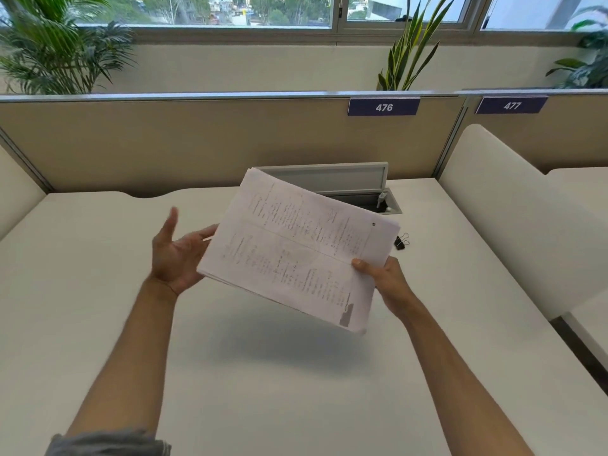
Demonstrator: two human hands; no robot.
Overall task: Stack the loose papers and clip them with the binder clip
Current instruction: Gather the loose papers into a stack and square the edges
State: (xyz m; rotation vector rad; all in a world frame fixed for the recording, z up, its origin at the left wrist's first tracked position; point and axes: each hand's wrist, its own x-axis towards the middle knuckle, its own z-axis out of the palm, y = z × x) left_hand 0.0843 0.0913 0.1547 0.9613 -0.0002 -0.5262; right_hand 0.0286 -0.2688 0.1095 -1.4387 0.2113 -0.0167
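Note:
A stack of white printed papers (pixel 296 248) hangs tilted above the white desk (pixel 98 291). My right hand (pixel 381 278) grips the stack at its right edge, thumb on top. My left hand (pixel 176 255) is open, palm facing the stack's left edge, fingertips at or just under that edge. A small black binder clip (pixel 400 241) with silver handles lies on the desk just right of the papers, beyond my right hand.
An open grey cable hatch (pixel 368 192) sits in the desk behind the papers. A beige partition (pixel 197 143) closes off the back, and a white divider (pixel 510 209) stands at the right. Plants line the windowsill beyond.

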